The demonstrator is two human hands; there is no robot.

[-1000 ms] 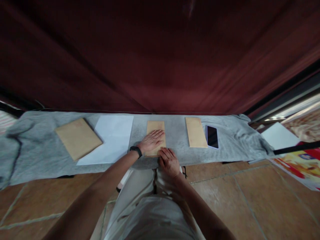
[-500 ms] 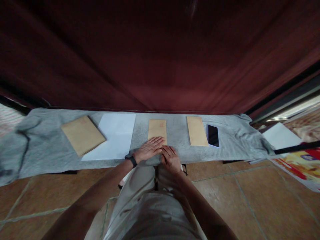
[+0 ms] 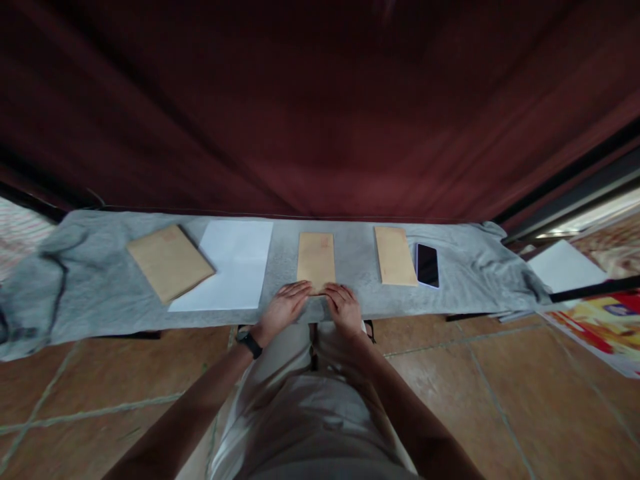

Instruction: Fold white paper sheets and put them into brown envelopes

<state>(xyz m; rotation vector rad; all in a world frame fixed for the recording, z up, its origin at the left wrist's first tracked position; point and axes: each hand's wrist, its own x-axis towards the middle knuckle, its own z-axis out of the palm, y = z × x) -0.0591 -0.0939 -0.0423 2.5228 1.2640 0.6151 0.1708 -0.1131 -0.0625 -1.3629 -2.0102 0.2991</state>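
Note:
A tan paper envelope (image 3: 317, 253) with a faint red mark near its far end lies lengthwise before me on the grey cloth. My left hand (image 3: 285, 307), a dark watch on its wrist, grips the near left corner with fingers pressed together. At the near right corner my right hand (image 3: 344, 309) pinches the same envelope, fingers bent over its edge. A narrow gap separates the two hands, and the thumbs are mostly hidden.
A second envelope (image 3: 395, 257) and a phone (image 3: 427, 265) lie to the right. On the left, a stack of envelopes (image 3: 170, 261) overlaps white paper (image 3: 235, 267). The grey cloth (image 3: 355, 243) covers a narrow table against a dark red curtain (image 3: 320, 133).
My left hand has slid off the middle of the envelope to its near left corner. My right hand has shifted slightly, and the hands are now apart.

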